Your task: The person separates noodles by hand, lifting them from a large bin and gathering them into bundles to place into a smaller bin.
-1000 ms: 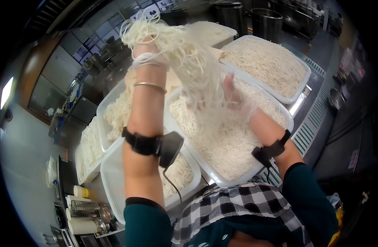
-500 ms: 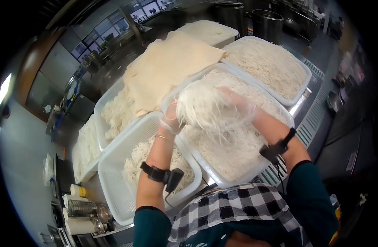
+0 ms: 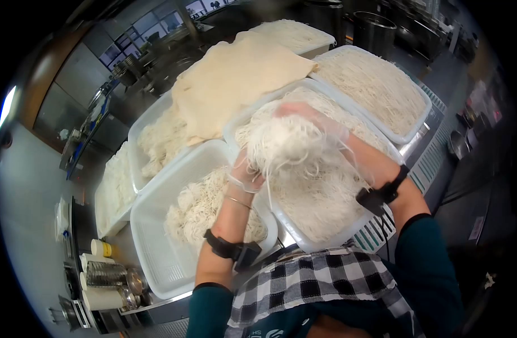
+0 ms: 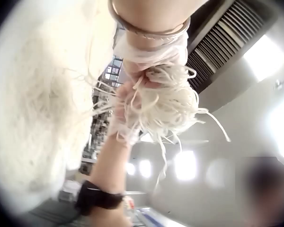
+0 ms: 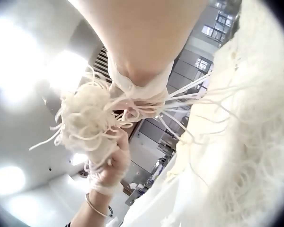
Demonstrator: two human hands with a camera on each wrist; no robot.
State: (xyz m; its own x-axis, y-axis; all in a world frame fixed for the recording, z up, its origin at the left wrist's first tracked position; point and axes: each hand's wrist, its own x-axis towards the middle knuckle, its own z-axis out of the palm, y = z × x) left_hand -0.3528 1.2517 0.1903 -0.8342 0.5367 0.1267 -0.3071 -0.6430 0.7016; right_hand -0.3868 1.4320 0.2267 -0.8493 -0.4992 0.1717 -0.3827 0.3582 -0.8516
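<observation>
A bundle of white noodles (image 3: 287,143) is gathered between my two hands, raised over the full tub of noodles (image 3: 320,211). My left hand (image 3: 247,169), in a clear glove, grips the bundle from the left; in the right wrist view its fingers (image 5: 119,153) are curled into the strands. On the far right side of the bundle, my right hand (image 3: 310,115) holds it too, also gloved. Loose strands trail from the right hand towards the noodles below in the right wrist view. The bundle (image 4: 168,104) hides part of both hands' fingers.
A white basket (image 3: 151,265) at the front left holds a smaller heap of noodles (image 3: 193,208). A pale cloth (image 3: 241,84) lies over tubs behind. Another noodle tub (image 3: 371,93) stands back right. Jars and cups (image 3: 103,276) are at lower left.
My left hand has come down from high up, where long strands hung from it, and met the right hand. The noodles are now drawn into a compact bundle, and the view has shifted slightly.
</observation>
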